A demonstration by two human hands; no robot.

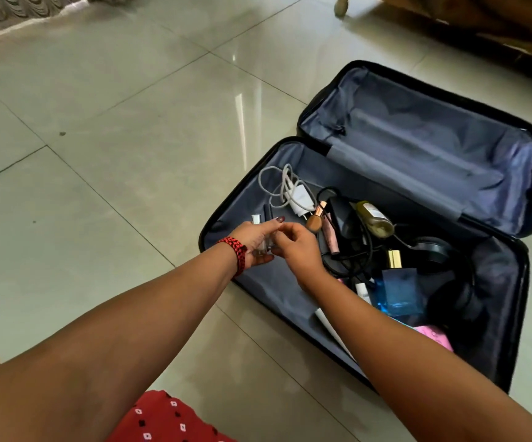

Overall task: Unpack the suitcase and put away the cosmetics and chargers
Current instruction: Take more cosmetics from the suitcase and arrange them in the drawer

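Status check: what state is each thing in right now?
suitcase: open, flat on the floor.
white charger: inside the suitcase, cable looped.
small clear bottle: held in left hand.
right hand: fingers curled beside the bottle, grip unclear.
olive bottle: lying on its side.

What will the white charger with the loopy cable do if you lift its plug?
The white plug charger with looped cable looks light, so it should lift easily. Its thin cable looks floppy, so it would probably dangle and uncoil. Lifting might nudge the rose-gold makeup brush beside it.
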